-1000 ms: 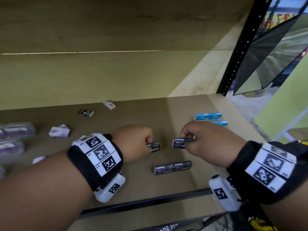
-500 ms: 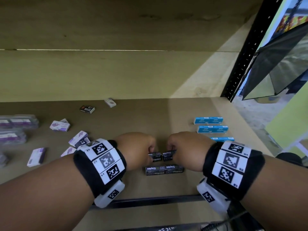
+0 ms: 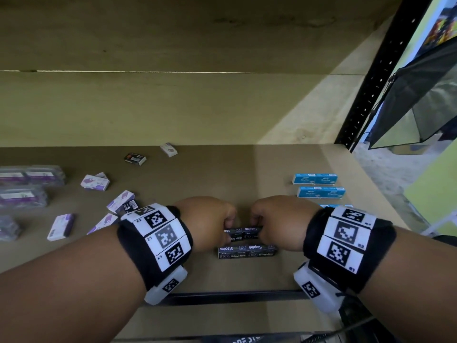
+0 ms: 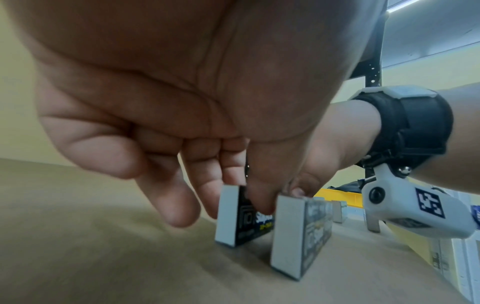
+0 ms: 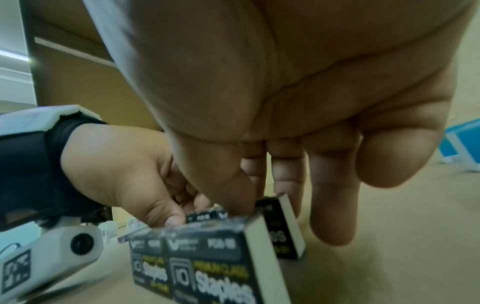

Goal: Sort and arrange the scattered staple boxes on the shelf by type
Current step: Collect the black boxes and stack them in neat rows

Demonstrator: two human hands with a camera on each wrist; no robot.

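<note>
Both hands' grips pinch black staple boxes (image 3: 243, 233) end to end (long axis left-right) just beyond the near black row (image 3: 247, 251).

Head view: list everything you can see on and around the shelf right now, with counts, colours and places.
Black staple boxes in front row: two, black, end to end near the shelf's front edge.
Black staple boxes in hand: two, black, end to end just behind that row.
Stray black box: one, black, far back left.
Blue boxes: at least three rows, blue, right side, the nearest mostly hidden by the right wrist.
Purple-and-white boxes: about six, scattered left and back.
Wrapped packs: several, clear wrap with purple, far left.
Shelf: one, brown board.
Upright post: one, black, right.
Left hand: pinches one black box.
Right hand: pinches the other.
</note>
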